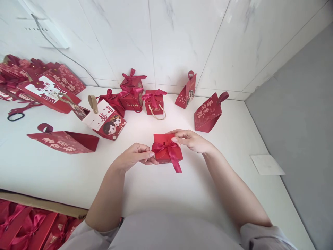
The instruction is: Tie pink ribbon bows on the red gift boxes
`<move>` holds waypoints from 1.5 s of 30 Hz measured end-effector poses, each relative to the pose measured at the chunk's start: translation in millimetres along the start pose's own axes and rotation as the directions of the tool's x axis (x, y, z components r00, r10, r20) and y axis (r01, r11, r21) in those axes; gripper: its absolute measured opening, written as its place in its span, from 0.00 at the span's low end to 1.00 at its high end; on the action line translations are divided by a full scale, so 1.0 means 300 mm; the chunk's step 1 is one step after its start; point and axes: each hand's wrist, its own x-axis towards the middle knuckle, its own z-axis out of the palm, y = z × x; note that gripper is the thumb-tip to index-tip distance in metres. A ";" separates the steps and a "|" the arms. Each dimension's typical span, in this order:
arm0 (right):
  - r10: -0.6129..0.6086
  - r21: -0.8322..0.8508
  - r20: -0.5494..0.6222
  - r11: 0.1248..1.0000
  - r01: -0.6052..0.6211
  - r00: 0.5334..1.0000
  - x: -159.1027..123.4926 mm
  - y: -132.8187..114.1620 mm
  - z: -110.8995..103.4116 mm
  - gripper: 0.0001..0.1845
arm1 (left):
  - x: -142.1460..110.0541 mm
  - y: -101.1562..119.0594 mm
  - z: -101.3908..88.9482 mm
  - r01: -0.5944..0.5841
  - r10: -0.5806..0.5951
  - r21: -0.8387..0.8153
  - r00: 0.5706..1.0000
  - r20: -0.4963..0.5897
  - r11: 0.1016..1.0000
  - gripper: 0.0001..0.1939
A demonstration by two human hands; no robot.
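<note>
Red box (166,139) on white table (221,180), marbled wall (182,41) behind

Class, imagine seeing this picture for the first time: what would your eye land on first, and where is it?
Probably the bright red box near the center, its glossy ribbon tied on top, with the left hand and right hand at its sides. Next, perhaps, the white-fronted carton with two cartoon faces, standing behind it to the left.
</note>
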 end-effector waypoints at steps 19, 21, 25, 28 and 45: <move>-0.167 -0.352 -0.312 0.935 0.049 0.935 -0.052 -0.086 -0.006 0.14 | 0.029 -0.002 0.009 -0.368 0.418 0.222 0.871 -0.257 0.903 0.15; -0.298 -0.466 -0.279 0.873 0.142 0.913 -0.073 -0.121 0.024 0.12 | 0.047 -0.007 0.034 -0.417 0.435 0.129 0.878 -0.200 0.900 0.17; -0.289 -0.621 -0.009 0.752 0.221 0.957 -0.114 -0.175 0.131 0.08 | 0.062 -0.012 0.069 -0.387 0.384 0.011 0.913 -0.138 0.922 0.15; -0.222 -0.833 0.145 0.499 0.240 0.964 -0.114 -0.160 0.219 0.10 | 0.064 -0.017 0.076 -0.366 0.354 -0.084 0.926 -0.133 0.927 0.13; -0.348 -0.912 0.159 0.307 0.273 0.924 -0.050 -0.072 0.288 0.15 | 0.063 -0.035 0.034 -0.300 0.253 -0.234 0.944 -0.211 0.925 0.19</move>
